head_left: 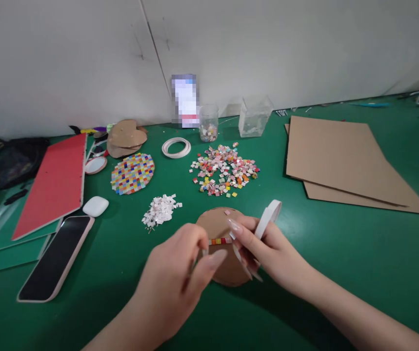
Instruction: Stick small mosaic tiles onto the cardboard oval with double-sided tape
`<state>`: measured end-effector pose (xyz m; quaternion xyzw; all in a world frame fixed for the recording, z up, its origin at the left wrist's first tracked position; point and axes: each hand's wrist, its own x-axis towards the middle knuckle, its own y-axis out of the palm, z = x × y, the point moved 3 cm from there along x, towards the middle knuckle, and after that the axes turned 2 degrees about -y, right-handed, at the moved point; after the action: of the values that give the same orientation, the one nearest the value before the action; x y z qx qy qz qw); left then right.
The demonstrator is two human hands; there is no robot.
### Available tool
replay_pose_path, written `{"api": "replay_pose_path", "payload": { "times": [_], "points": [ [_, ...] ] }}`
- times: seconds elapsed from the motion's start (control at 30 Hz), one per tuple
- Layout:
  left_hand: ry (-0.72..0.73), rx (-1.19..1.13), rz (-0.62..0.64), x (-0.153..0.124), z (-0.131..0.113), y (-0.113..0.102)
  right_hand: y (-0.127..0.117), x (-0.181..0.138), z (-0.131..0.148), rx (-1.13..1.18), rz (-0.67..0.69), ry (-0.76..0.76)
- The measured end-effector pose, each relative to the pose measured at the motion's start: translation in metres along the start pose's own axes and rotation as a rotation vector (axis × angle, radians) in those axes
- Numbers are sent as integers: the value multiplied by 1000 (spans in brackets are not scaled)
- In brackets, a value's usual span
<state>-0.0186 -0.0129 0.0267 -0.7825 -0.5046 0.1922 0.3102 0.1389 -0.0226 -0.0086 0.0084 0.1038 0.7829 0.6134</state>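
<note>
Beneath both hands lies a round cardboard disc (227,268), with a short row of colored mosaic tiles (218,241) across its middle. One loose pink tile (227,212) rests near its far edge. My right hand (277,251) is closed around a looped strip of white tape (269,218) over the disc's right side. A small white piece shows at its thumb tip. Over the left side, my left hand (176,273) has its fingers curled in and its thumb stretched toward the row. Whatever sits between those fingers, if anything, is hidden.
Beyond the disc are a multicolored tile pile (226,168), white backing scraps (161,211) and a tape roll (176,147). A tiled disc (133,173), phone (56,261) and red board (53,183) lie left. Cardboard sheets (333,156) lie right; a jar (209,122) stands behind.
</note>
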Motion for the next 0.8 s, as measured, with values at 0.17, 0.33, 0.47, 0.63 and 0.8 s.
{"api": "replay_pose_path", "payload": {
  "times": [0.17,0.33,0.47,0.63,0.8],
  "points": [
    [209,94,220,30,-4,32,0,2,-7,67,36,-28],
    [289,27,339,33,1,32,-6,-5,-13,172,116,94],
    [68,-222,240,34,16,18,-10,-12,-1,178,318,167],
    [-211,-445,197,36,32,11,-7,-19,5,47,531,297],
    [-221,-439,97,34,31,13,0,-22,-1,-120,686,332]
  ]
}}
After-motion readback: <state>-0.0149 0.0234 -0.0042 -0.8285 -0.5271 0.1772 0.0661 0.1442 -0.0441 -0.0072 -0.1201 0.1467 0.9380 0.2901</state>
